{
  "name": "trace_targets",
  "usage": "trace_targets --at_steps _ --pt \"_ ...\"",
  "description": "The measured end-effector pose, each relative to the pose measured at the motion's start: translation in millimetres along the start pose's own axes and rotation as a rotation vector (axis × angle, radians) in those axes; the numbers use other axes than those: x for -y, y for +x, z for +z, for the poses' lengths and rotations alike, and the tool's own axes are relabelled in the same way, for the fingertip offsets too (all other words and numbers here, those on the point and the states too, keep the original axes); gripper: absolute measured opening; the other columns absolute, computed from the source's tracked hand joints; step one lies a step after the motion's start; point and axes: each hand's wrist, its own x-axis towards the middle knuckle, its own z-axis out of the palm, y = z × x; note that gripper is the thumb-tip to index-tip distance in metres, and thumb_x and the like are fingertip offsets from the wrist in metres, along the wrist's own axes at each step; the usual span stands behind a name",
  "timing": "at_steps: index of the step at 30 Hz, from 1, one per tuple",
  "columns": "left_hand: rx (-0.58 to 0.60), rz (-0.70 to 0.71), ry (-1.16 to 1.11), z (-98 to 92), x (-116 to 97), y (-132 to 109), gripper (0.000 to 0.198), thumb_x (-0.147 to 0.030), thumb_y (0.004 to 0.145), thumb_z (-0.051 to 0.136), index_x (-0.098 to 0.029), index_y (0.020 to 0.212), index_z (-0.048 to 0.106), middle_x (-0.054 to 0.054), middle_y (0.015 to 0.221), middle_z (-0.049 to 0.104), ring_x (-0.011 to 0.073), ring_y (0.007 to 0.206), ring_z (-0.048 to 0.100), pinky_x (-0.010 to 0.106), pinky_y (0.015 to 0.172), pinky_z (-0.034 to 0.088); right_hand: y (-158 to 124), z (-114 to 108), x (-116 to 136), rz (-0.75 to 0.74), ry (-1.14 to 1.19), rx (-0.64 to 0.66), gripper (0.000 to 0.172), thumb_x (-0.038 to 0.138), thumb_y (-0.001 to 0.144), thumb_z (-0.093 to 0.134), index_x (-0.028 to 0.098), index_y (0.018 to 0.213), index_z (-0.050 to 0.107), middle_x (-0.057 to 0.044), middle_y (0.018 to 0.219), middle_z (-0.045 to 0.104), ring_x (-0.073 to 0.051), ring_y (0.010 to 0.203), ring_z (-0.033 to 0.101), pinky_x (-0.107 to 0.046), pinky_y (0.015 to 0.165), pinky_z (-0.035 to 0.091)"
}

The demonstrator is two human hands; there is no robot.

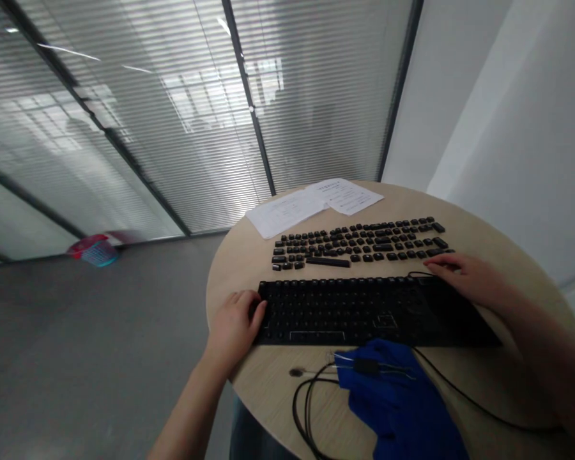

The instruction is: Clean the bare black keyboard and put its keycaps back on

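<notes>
A black keyboard base [364, 313] with its keycaps removed lies across the round wooden table [249, 255]. My left hand [234, 326] rests curled against the keyboard's left end, fingers on its edge. My right hand [464, 275] lies over the far right corner of the keyboard, fingers stretched flat toward the loose keycaps. Several black keycaps [359, 243] are laid out in rows behind the keyboard, with a long spacebar [327, 262] among them.
Two printed paper sheets [311, 204] lie at the table's far edge. A blue cloth [397, 402] and a looped black cable [306, 409] sit near me. Glass walls with blinds stand behind; a red and blue basket [94, 250] is on the floor at left.
</notes>
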Motion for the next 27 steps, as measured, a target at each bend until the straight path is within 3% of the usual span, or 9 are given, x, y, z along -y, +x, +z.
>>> trace_targets --at_steps 6,9,12,14,19,23,27 --pt "0.091 0.018 -0.006 -17.1 -7 13 0.028 -0.043 0.1 0.049 -0.023 0.089 0.065 0.004 0.085 0.071 0.0215 0.082 0.067 0.034 0.073 0.051 2 1 -4 0.061 0.061 -0.037 0.032 0.051 0.077 0.064 0.026 0.086 0.082 -0.014 0.087 0.078 -0.033 0.078 0.07 -0.046 0.074 0.051" --pt "0.115 0.006 0.002 -33.6 1 48 0.033 -0.045 0.103 0.048 -0.021 0.088 0.066 0.004 0.088 0.071 0.0198 0.083 0.066 0.036 0.078 0.053 1 0 -4 0.086 0.097 -0.108 0.026 0.054 0.071 0.069 0.031 0.076 0.08 -0.013 0.076 0.075 -0.033 0.068 0.067 -0.048 0.067 0.047" --pt "0.165 -0.005 0.011 -37.8 12 103 0.028 -0.044 0.101 0.06 -0.018 0.108 0.068 0.006 0.108 0.071 0.0191 0.096 0.068 0.041 0.09 0.058 0 -1 -5 0.078 0.112 -0.184 0.025 0.056 0.069 0.066 0.034 0.073 0.078 -0.012 0.077 0.075 -0.033 0.065 0.065 -0.051 0.066 0.046" --pt "0.218 -0.004 -0.001 -31.4 17 142 0.034 -0.043 0.099 0.063 -0.02 0.124 0.064 0.009 0.127 0.067 0.021 0.108 0.067 0.044 0.094 0.059 -1 -2 -5 0.073 0.116 -0.215 0.027 0.058 0.069 0.065 0.035 0.074 0.077 -0.012 0.082 0.076 -0.033 0.066 0.065 -0.052 0.068 0.047" --pt "0.291 0.0 -0.063 -3.0 26 211 0.036 -0.042 0.099 0.064 -0.021 0.129 0.063 0.01 0.134 0.064 0.023 0.114 0.066 0.046 0.097 0.059 -3 -7 -3 0.154 0.125 -0.256 0.026 0.058 0.064 0.07 0.035 0.075 0.075 -0.014 0.083 0.076 -0.029 0.06 0.062 -0.052 0.07 0.046" --pt "0.318 0.021 -0.149 15.6 35 232 0.038 -0.043 0.099 0.065 -0.02 0.13 0.062 0.01 0.133 0.064 0.0235 0.114 0.066 0.046 0.097 0.059 -6 -12 4 0.228 0.113 -0.264 0.034 0.067 0.061 0.07 0.037 0.076 0.075 -0.014 0.077 0.073 -0.028 0.056 0.059 -0.051 0.067 0.043" --pt "0.336 0.026 -0.234 29.8 46 233 0.039 -0.043 0.099 0.065 -0.02 0.13 0.062 0.01 0.133 0.064 0.0235 0.113 0.066 0.046 0.096 0.059 -10 -13 0 0.308 0.063 -0.307 0.034 0.072 0.059 0.067 0.043 0.075 0.075 -0.015 0.06 0.064 -0.032 0.055 0.058 -0.051 0.06 0.038"
